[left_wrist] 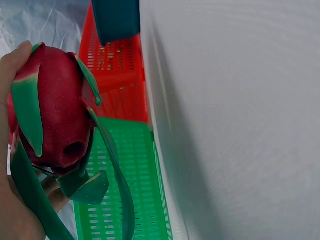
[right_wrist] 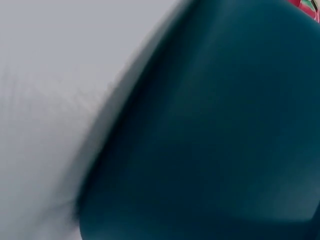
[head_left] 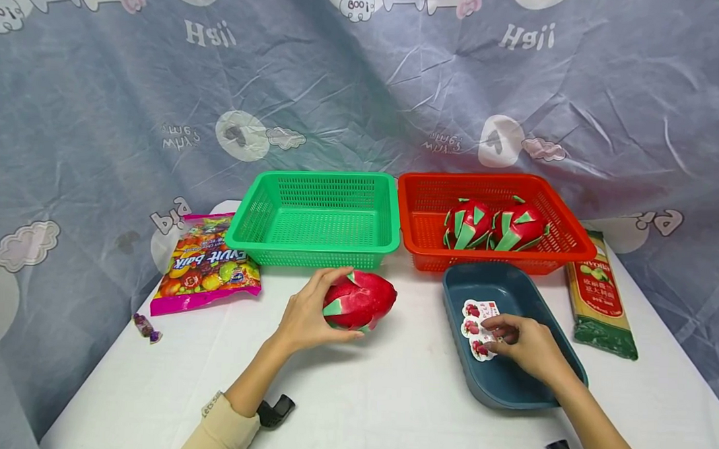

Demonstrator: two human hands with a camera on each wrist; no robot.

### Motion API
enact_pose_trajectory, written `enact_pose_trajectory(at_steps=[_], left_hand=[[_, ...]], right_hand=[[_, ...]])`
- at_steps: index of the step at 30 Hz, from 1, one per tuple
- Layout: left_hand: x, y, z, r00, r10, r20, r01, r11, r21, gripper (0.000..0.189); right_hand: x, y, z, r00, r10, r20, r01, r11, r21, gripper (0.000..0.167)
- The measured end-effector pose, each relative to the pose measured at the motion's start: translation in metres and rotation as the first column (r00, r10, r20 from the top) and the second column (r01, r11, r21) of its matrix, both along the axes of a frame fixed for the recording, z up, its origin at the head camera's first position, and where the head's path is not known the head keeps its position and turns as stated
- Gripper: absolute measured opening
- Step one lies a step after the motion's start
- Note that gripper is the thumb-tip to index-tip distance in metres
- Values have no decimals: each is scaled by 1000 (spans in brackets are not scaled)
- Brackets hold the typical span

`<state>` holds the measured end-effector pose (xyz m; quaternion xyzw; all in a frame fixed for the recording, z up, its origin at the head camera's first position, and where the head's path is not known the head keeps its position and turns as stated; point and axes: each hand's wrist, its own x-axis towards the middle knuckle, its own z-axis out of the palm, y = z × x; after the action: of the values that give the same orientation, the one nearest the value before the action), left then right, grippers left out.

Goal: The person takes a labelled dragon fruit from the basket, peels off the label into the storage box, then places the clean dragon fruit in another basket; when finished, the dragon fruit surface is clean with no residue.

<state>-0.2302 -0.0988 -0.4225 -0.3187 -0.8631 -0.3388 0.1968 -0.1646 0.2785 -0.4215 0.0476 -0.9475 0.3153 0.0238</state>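
Note:
In the head view my left hand holds a red dragon fruit with green leaf tips, thumb below and fingers above, over the white table. The left wrist view shows this dragon fruit close up, its long green leaves hanging past the palm. Over the dark blue basin, my right hand pinches a small white card printed with dragon fruit pictures by its right side. The right wrist view is mostly basin wall, with a corner of the card at upper right.
Behind my left hand stands a green basket. Two more dragon fruits lie in the red basket beside it. A candy bag and a wrapped candy are at left, a noodle pack at right.

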Motion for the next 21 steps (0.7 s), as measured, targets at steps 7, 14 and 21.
enact_pose_trajectory(at_steps=[7,14,21], left_hand=[[1,0,1,1000,3,-9,-3,1000,1,96],[1,0,0,1000,-14,4,14,1000,7,96],[0,0,0,1000,-26,10,26,1000,10,95]], right_hand=[[-3,-1,-7,997,44,63,-44,999,-1,42],[-4,-5,-12,998,61,-16,-59,995,85,46],[-5,-5,-16,999,47,-20,-44,989,142,54]])
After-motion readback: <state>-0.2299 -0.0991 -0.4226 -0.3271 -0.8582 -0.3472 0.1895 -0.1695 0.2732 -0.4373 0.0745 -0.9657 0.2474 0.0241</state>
